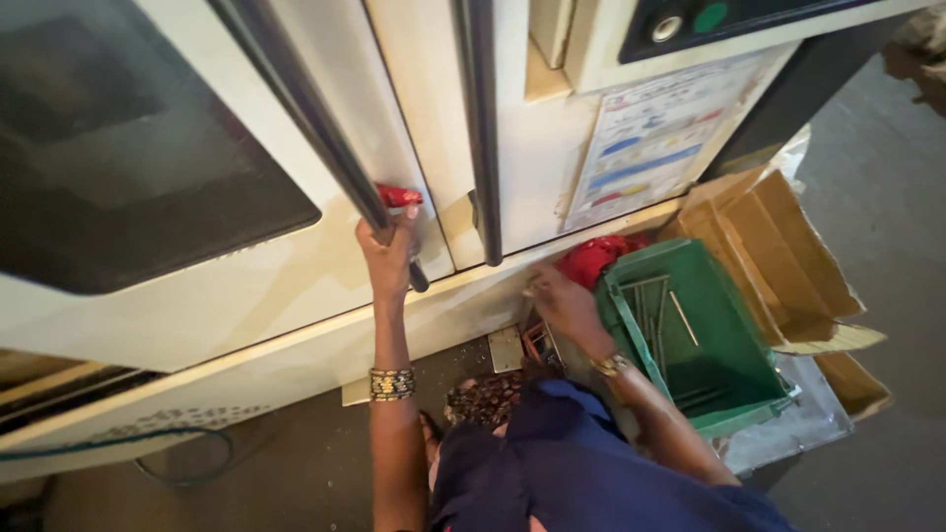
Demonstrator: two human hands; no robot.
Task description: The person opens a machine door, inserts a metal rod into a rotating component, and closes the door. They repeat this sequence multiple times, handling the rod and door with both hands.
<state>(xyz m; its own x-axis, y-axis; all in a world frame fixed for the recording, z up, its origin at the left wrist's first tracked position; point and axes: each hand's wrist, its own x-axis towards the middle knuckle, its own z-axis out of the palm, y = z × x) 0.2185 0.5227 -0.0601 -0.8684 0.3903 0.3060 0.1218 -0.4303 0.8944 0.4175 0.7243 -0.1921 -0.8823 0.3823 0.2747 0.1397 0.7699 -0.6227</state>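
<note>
I saw the left hand (389,251) wrapped around the lower end of the long dark door handle (313,118), fingers curled shut on the bar, with a small red thing (399,196) sticking out just above the fist. That handle ran up the cream machine door (197,286), beside its dark window (118,148). A stack of bangles (392,384) sat on the left wrist.

The right hand (557,296) was lower, down at the base of the machine near a second dark handle (483,128). Its fingers looked loosely bent and pointed toward the gap under the door; I could not tell whether they held anything. A bracelet (611,365) ringed that wrist.

Just beside the right hand stood a green plastic crate (734,384) with thin metal rods (655,305) lying in it. A crumpled red cloth (596,258) lay between the crate and the machine. Behind the crate was an open cardboard box (778,256). A coloured chart (655,138) was stuck on the machine front above them. A green hose (148,443) trailed along the concrete floor (877,177) at the left.
</note>
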